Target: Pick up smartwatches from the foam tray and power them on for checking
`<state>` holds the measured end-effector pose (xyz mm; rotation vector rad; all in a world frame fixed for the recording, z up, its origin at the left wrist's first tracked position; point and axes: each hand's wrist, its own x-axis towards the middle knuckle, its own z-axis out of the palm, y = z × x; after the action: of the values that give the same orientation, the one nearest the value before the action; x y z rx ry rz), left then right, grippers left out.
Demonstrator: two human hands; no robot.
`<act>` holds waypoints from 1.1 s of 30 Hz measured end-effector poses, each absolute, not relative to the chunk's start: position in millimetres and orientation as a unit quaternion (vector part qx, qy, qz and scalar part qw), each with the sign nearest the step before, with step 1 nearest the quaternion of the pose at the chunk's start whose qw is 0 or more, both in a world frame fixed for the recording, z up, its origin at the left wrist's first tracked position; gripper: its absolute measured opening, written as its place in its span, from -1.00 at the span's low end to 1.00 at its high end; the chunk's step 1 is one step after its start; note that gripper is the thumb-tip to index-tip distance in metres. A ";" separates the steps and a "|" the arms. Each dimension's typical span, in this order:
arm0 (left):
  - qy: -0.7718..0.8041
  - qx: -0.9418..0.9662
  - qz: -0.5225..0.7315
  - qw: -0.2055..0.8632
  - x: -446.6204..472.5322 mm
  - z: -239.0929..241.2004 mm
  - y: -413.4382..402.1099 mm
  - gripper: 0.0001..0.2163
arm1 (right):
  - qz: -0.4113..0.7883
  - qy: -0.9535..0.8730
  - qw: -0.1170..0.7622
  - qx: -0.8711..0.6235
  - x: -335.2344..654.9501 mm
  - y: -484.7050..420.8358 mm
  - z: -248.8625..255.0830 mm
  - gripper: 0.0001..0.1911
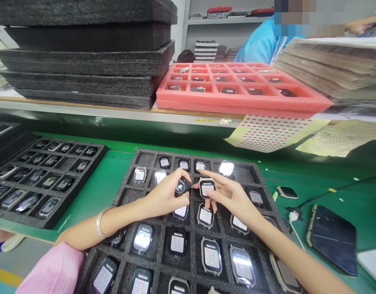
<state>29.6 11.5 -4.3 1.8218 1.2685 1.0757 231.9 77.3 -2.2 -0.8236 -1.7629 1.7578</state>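
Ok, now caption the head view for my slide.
Left hand holding a dark watch, right hand holding a light-framed watch, above a dark foam tray with more watches.

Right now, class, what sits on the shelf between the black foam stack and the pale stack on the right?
In the head view, a pink foam tray lies there, with dark items in it.

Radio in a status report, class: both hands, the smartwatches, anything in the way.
Left hand: holding dark smartwatch. Right hand: holding beige-framed smartwatch. Both above dark foam tray; no obstruction seen at either hand.
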 end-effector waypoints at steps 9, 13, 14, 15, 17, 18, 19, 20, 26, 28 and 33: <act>0.491 0.692 0.411 0.332 31.4 -2.8 11.4 -0.80 | 0.632 -0.662 0.260 -0.308 232.8 74.4 0.8 -0.45; 0.500 0.692 0.406 0.326 31.0 -3.7 12.0 -0.78 | 0.632 -0.662 0.260 -0.308 232.9 74.6 0.2 -0.44; 0.500 0.693 0.404 0.327 30.8 -4.0 11.9 -0.78 | 0.633 -0.660 0.261 -0.308 232.9 74.7 0.0 -0.44; 0.498 0.695 0.401 0.329 30.7 -4.2 11.7 -0.78 | 0.635 -0.659 0.261 -0.307 232.9 74.9 -0.1 -0.44; 0.493 0.698 0.397 0.335 30.7 -4.3 11.3 -0.79 | 0.638 -0.656 0.261 -0.308 233.0 75.2 -0.3 -0.44; 0.492 0.698 0.398 0.337 30.8 -4.2 11.1 -0.79 | 0.639 -0.655 0.260 -0.308 233.0 75.3 -0.4 -0.44; 0.490 0.697 0.400 0.336 30.9 -4.1 11.0 -0.79 | 0.640 -0.655 0.259 -0.307 233.0 75.4 -0.6 -0.44; 0.490 0.697 0.403 0.334 30.9 -4.0 10.9 -0.79 | 0.640 -0.655 0.259 -0.306 233.1 75.5 -0.8 -0.44; 0.496 0.695 0.405 0.327 30.4 -4.5 11.1 -0.77 | 0.638 -0.657 0.258 -0.308 232.7 75.4 -2.0 -0.45; 0.495 0.692 0.413 0.325 30.4 -4.5 11.1 -0.78 | 0.636 -0.660 0.258 -0.306 232.4 75.6 -1.7 -0.44; 0.497 0.695 0.413 0.316 30.4 -4.1 10.9 -0.77 | 0.633 -0.663 0.256 -0.307 232.9 76.3 -1.2 -0.44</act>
<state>30.4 10.9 -4.1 1.8290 1.3100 1.0865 232.9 76.3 -1.2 -0.8321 -1.7991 1.7194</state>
